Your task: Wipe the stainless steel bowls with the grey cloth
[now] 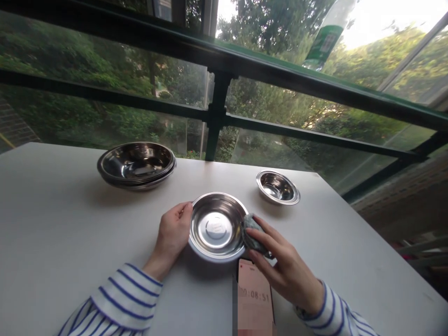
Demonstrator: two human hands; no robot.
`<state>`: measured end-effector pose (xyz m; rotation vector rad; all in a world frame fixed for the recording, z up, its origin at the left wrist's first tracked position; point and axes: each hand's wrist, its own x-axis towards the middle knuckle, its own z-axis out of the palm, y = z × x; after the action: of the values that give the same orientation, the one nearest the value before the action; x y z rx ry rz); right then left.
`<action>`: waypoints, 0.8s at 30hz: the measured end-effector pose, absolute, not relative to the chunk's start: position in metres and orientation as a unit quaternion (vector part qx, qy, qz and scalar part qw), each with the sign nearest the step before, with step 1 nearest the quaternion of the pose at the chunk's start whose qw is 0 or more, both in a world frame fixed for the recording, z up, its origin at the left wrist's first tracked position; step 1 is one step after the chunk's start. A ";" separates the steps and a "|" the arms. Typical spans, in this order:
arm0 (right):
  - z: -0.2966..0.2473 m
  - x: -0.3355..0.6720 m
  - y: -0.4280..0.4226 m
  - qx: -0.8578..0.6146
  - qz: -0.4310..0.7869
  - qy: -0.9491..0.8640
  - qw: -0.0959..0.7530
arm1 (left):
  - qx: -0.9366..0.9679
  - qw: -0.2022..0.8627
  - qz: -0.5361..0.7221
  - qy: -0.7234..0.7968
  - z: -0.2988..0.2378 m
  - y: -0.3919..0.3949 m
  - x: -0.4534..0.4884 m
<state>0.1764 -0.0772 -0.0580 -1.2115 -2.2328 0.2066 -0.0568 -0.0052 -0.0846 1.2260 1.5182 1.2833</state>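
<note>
A shiny metal bowl (217,228) is held slightly raised over the white table, its open side facing me. My left hand (175,231) grips the bowl's left rim, thumb on top and fingers curled beneath. On the opposite side, my right hand (280,254) is closed around a bunched grey-green cloth (255,235), which presses against the bowl's right rim. Some of the cloth is hidden under the fingers. Below the bowl, a phone (255,294) showing a running timer lies on the table, partly under my right hand.
Stacked larger metal bowls (137,165) stand at the back left of the white table (70,233). Another small metal bowl (278,187) sits at the back right. Behind the table runs a dark green railing (217,107) with glass panels, and a plastic bottle (324,42) stands on it.
</note>
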 end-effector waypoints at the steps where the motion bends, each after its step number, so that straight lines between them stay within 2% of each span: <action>1: -0.057 0.174 -0.079 -0.447 0.073 -0.843 0.289 | 0.481 0.386 0.507 0.602 -0.084 -0.006 -0.056; 7: -0.054 0.164 -0.086 -0.437 0.023 -0.867 0.237 | 0.457 0.384 0.520 0.611 -0.082 -0.008 -0.053; 12: -0.054 0.170 -0.087 -0.451 0.020 -0.860 0.236 | 0.452 0.370 0.524 0.619 -0.079 -0.008 -0.052; 20: -0.044 0.151 -0.093 -0.355 -0.053 -0.916 0.177 | 0.457 0.354 0.524 0.626 -0.079 -0.009 -0.054; 24: -0.042 0.160 -0.089 -0.387 -0.073 -0.906 0.158 | 0.462 0.344 0.518 0.632 -0.080 -0.009 -0.053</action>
<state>0.1604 -0.0894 -0.0424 -1.1068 -2.5905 -0.2085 -0.0531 -0.0085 -0.0798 1.2004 1.6425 1.3454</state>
